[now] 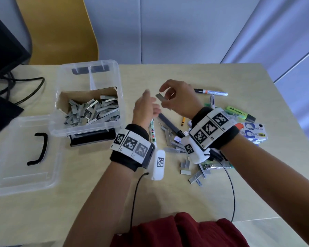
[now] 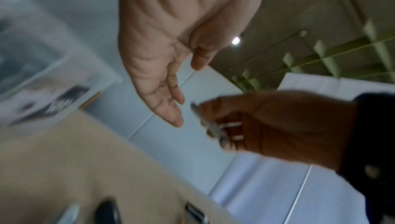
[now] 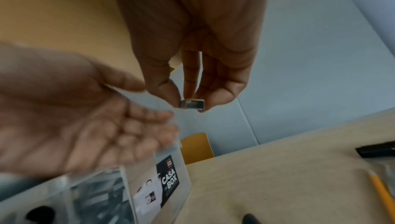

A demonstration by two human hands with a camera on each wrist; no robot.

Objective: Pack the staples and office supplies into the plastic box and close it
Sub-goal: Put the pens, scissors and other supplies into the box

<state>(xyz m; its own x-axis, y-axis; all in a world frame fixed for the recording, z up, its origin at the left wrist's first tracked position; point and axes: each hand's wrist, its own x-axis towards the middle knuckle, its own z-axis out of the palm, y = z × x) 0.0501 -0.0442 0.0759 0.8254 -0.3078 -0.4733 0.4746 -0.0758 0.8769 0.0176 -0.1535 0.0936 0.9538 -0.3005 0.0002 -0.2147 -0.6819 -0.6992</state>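
Beside the plastic box, right hand pinches a staple strip; left hand waits, fingers relaxed and apart. Packing staples continues; next likely a handover or drop into the box.

table, box, lid, staples, markers

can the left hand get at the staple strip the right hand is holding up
Probably yes. The left hand is open, palm toward the staple strip, which the right hand pinches just beside the left fingertips. Nothing shows between them, and the strip's free end points toward the left hand.
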